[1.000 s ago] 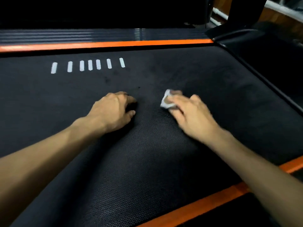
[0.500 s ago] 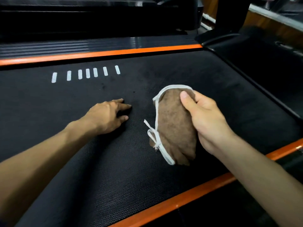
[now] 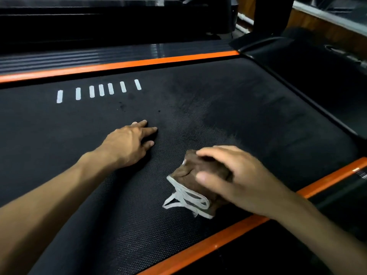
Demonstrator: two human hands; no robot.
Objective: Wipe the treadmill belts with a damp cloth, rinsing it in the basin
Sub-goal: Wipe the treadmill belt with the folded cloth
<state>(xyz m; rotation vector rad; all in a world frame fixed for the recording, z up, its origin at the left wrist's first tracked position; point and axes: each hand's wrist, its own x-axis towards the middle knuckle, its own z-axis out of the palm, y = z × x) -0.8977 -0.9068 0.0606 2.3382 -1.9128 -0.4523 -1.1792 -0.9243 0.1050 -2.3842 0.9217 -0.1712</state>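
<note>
While your left hand (image 3: 129, 144) rests flat on the belt (image 3: 248, 120), fingers straight, your right hand (image 3: 236, 175) presses the bunched cloth (image 3: 195, 181) onto the belt with curled fingers. The cloth lies near the belt's closer orange rail (image 3: 218, 242); white dashes (image 3: 99, 91) mark the belt's far edge.

Light: dim, with faint reflections on glossy surfaces.
Far right: wooden panelling (image 3: 325, 31) behind a black upright post (image 3: 272, 14).
Rear: dark neighbouring machine (image 3: 99, 22).
</note>
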